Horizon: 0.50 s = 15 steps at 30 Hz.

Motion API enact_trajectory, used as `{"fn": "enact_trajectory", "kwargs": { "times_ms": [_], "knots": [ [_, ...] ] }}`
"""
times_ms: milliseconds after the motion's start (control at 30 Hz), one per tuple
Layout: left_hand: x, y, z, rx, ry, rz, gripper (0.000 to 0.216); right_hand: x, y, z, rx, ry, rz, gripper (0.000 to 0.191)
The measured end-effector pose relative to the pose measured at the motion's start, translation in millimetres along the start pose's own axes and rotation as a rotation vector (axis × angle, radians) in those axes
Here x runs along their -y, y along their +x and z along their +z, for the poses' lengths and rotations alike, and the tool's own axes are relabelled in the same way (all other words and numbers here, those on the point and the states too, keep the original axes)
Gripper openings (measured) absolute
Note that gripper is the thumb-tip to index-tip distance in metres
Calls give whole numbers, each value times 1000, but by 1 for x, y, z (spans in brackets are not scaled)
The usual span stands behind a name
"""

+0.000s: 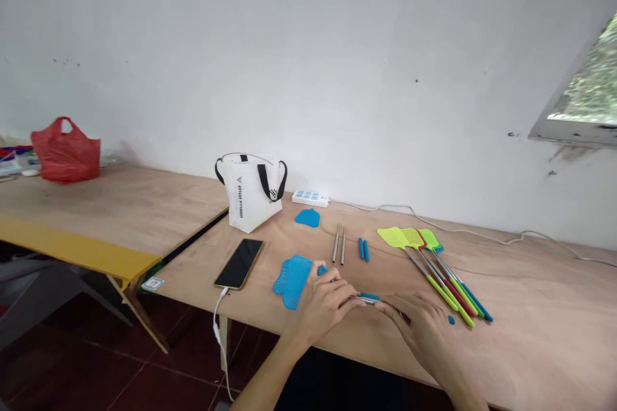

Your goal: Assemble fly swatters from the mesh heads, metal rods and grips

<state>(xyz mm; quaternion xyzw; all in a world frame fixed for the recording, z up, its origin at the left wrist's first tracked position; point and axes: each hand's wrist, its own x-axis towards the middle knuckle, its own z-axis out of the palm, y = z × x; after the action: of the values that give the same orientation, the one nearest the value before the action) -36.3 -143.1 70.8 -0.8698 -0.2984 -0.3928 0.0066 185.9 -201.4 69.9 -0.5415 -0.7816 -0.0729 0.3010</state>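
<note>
My left hand is closed on a thin metal rod, beside the blue mesh fly swatter heads. My right hand pinches the rod's other end. A blue tube shows along the rod between my hands; whether it is on the rod or behind it, I cannot tell. Beyond my hands lie two metal rods, two blue handles and another blue swatter head. To the right is a bundle of fly swatters with yellow, green, red and blue parts. Near my right hand is a small blue piece.
A phone on a white cable lies at the left front. Behind it stand a white bag and a power strip, whose cord runs along the wall. A red plastic bag sits on the neighbouring table, across a gap.
</note>
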Motion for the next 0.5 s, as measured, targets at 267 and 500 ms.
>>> {"fn": "enact_trajectory", "kwargs": {
  "times_ms": [267,500],
  "knots": [
    [7,2,1,99,-99,-96,31,-13,0,-7,23,23,4,45],
    [41,4,-30,159,-90,-184,34,-38,-3,3,15,218,112,39]
  ]
}}
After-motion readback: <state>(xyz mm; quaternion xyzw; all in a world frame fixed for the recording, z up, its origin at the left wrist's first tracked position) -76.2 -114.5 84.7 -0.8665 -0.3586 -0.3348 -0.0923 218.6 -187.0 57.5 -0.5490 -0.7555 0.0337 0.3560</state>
